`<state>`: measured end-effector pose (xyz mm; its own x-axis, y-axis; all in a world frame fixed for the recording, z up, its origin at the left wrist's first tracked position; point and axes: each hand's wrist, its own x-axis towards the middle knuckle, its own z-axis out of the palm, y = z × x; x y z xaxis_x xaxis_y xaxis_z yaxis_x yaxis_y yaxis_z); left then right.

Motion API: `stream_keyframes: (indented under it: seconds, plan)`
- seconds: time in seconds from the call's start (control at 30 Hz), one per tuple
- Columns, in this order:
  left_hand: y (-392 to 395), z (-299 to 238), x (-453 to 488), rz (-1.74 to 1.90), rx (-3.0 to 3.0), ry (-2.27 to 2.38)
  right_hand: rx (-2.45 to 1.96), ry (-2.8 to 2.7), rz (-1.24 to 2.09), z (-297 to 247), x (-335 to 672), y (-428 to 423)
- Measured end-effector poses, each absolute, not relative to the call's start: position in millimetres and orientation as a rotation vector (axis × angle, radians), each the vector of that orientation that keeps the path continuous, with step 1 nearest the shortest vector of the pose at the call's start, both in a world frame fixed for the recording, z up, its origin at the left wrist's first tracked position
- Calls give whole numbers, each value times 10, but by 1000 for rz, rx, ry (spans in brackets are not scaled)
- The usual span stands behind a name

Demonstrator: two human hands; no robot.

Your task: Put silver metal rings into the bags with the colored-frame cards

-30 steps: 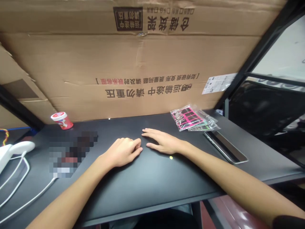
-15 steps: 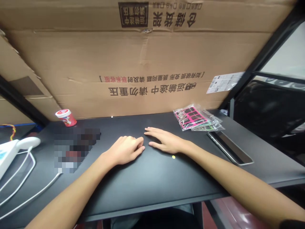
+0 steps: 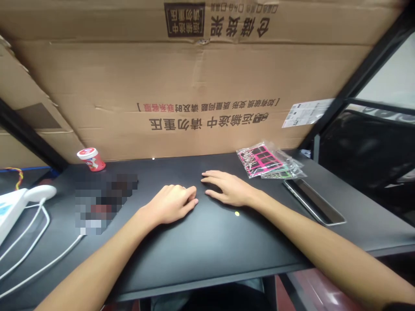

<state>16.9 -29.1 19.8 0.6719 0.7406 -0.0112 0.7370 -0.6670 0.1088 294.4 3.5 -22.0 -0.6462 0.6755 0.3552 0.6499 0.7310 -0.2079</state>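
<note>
My left hand (image 3: pixel 171 203) rests on the dark tabletop (image 3: pixel 194 250), its fingers curled into a loose fist and the thumb lying along the side. No object shows in it, though its palm side is turned down. Just right of it, my right hand (image 3: pixel 228 188) lies with fingers stretched out and slightly apart, holding nothing. A small gap separates the two hands. Nearest to my right hand is a small yellow dot (image 3: pixel 237 214) on the table, just below the wrist.
Clear packets with pink and green frames (image 3: pixel 262 160) lie at the back right, beside a phone (image 3: pixel 313 201). A red-and-white tub (image 3: pixel 92 160) stands back left, near a pixelated item (image 3: pixel 103 207). White cables (image 3: pixel 48 265) run at left. A cardboard sheet (image 3: pixel 194 82) walls the back.
My right hand has shifted slightly to the right, widening the gap to my left hand. The left hand keeps its curled pose. The whole view has moved very slightly.
</note>
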Motion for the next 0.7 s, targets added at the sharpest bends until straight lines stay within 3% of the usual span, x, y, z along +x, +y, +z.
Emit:
stream_keyframes:
  seconds: [0.23, 0.43, 0.7]
  plan:
    - [-267, 201, 154, 40, 2752, 1243, -1740, -1883, -550, 218, 3871, 293]
    - [-259, 218, 160, 22, 2742, 1249, -2280, -1596, -369, 139, 4510, 355]
    - [-245, 232, 163, 11, 2736, 1252, -2173, -1608, -216, 91, 4589, 422]
